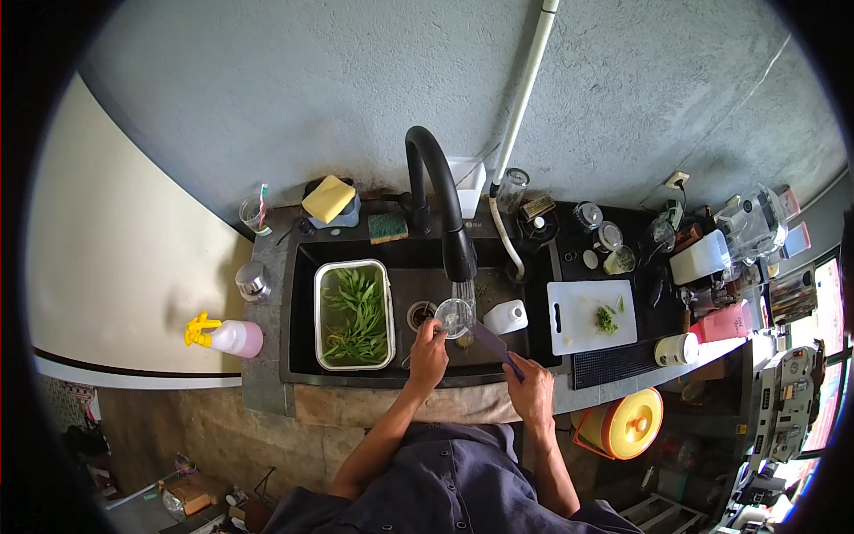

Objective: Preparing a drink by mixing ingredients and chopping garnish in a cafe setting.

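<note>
Over the black sink (413, 380), my left hand (429, 354) holds a small clear bowl (454, 318) under the water running from the black faucet (459, 257). A knife with a purple blade and handle (492, 344) is in my right hand (532, 387), its blade tip close to the bowl's right rim. Left of my hands, green leaves (357, 314) lie in water in a white-rimmed rectangular container (389, 334). A white plastic bottle (505, 317) lies in the sink to the right of the bowl. The drain (421, 314) is just left of the bowl.
Right of the sink, a white cutting board (560, 334) holds chopped greens (606, 320). A black ribbed mat (614, 364) lies below it, beside a white jar (676, 349). At the left stand a spray bottle (237, 338) and a metal-lidded jar (252, 280). Sponges (387, 227) sit behind the sink.
</note>
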